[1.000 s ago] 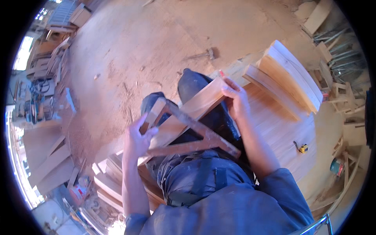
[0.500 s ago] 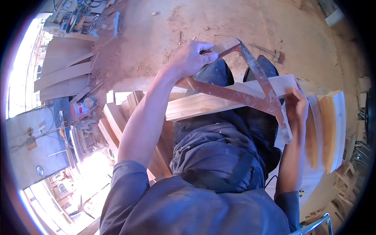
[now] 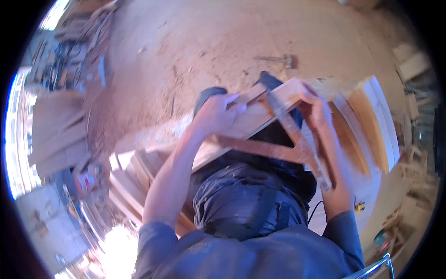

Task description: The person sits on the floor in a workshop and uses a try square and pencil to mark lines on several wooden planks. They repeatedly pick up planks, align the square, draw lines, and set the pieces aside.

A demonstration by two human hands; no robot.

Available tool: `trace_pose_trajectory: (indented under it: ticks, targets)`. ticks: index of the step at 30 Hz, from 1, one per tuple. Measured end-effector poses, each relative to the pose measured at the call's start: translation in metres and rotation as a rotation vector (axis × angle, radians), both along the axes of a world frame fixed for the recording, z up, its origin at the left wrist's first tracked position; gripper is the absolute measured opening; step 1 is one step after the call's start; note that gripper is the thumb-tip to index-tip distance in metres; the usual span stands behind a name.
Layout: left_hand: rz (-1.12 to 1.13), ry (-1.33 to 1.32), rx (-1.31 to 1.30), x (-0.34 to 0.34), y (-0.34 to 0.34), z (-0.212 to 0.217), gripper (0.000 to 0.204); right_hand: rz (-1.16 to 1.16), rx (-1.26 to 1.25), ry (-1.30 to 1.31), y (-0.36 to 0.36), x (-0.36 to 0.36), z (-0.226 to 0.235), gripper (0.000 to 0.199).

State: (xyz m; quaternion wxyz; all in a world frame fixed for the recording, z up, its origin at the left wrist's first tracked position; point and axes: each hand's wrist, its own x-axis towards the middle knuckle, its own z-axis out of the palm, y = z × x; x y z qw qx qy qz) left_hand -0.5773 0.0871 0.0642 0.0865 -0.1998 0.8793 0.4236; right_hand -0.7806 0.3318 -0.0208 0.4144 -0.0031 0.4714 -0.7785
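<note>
My left hand (image 3: 216, 114) is closed round the thick wooden leg of a reddish-brown triangular carpenter's square (image 3: 265, 149). The square lies over a pale wooden board (image 3: 255, 121), which slants across my thighs from lower left to upper right. Near the board's upper right end my right hand (image 3: 317, 106) grips its edge, fingers bent over it. One long arm of the square runs down toward my right forearm, its tip close to the wrist. Part of the board's near end is hidden behind my left forearm. Both hands are slightly blurred.
Cut timber (image 3: 127, 186) is piled to my left. Curved wooden pieces (image 3: 371, 125) stand at my right beside a pale panel (image 3: 362, 193) with a small yellow object. A hammer-like tool (image 3: 289, 61) lies on the dusty floor (image 3: 209, 42) ahead, with wood scraps about.
The view has shifted. The square has come down against the board, its thick leg now over the wood. My left hand has moved lower with it; my right hand still grips the board.
</note>
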Motion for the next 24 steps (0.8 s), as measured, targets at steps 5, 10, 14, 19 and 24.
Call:
trace_pose_trajectory:
  ticks: [5, 10, 14, 19, 24]
  targets:
    - [0.135, -0.024, -0.104, 0.010, 0.027, 0.011, 0.062, -0.059, -0.022, -0.062, -0.003, 0.003, -0.002, 0.058]
    - [0.145, -0.055, -0.093, 0.020, 0.024, 0.007, 0.062, -0.192, 0.116, 0.102, 0.014, 0.005, 0.018, 0.072]
    - [0.149, -0.051, -0.048, 0.019, 0.026, 0.002, 0.062, -0.263, 0.130, 0.165, 0.054, 0.012, 0.034, 0.072]
    - [0.130, -0.062, -0.031, 0.011, 0.025, 0.004, 0.064, -0.328, 0.179, 0.211, 0.083, 0.032, 0.058, 0.063]
    - [0.101, -0.072, -0.051, 0.002, 0.025, 0.001, 0.064, -0.320, 0.308, 0.359, 0.102, 0.046, 0.076, 0.045]
